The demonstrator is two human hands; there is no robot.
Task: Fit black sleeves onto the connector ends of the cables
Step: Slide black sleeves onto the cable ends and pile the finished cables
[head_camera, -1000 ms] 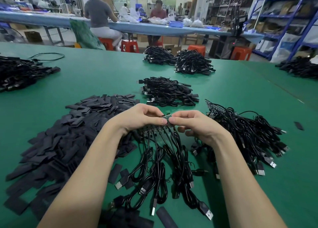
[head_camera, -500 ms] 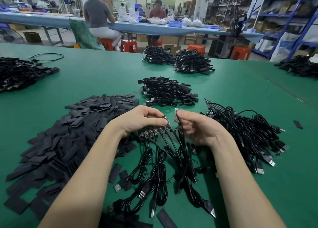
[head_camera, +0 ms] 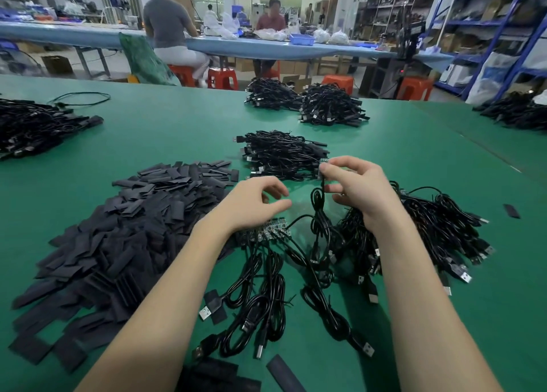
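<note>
Right hand (head_camera: 359,189) pinches one cable (head_camera: 321,214) by its connector end above the green tabletop (head_camera: 177,137); left hand (head_camera: 251,202) hovers relaxed, holding nothing, beside the sleeve pile (head_camera: 124,229)

Black sleeves (head_camera: 124,232): flat, short, matt rectangular pieces heaped loosely on the green counter at left, with strays near the front edge (head_camera: 285,374) and one at far right (head_camera: 511,211). Cables: black, coiled, with USB plugs. One cable (head_camera: 318,211) hangs raised, its small circuit-board end pinched at the top by the right hand (head_camera: 359,189). A row of board ends (head_camera: 266,230) lies side by side on the counter, their cords (head_camera: 257,300) trailing toward the viewer. An unsorted cable pile (head_camera: 438,232) lies at right.
</note>
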